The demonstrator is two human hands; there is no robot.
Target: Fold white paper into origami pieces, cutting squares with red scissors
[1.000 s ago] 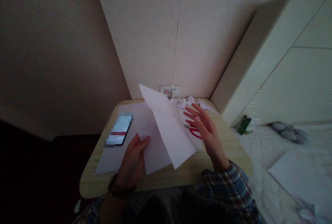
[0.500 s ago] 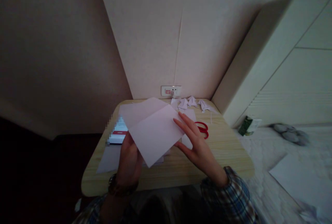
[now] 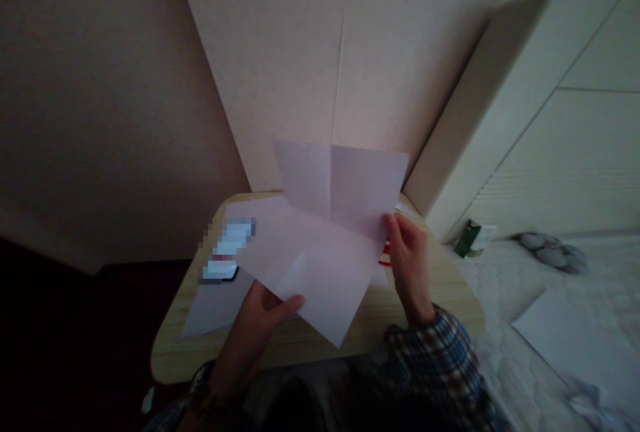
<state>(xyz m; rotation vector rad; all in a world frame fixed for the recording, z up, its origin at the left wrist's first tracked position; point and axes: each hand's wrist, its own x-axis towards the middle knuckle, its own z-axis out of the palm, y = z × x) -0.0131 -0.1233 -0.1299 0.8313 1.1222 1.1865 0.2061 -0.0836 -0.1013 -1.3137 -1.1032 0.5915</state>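
I hold a creased white sheet of paper above a small wooden table. The sheet is spread out and shows crossing fold lines. My left hand pinches its lower left edge, thumb on top. My right hand grips its right edge, fingers closed on the paper. The raised upper half of the sheet hides the back of the table.
A phone lies on another flat white sheet at the table's left. Red scissors peek out behind the held sheet. A bed with a loose sheet and a green box is to the right.
The folded sheet has been spread out and lifted off the table. My right hand moved from pressing flat on it to gripping its right edge.
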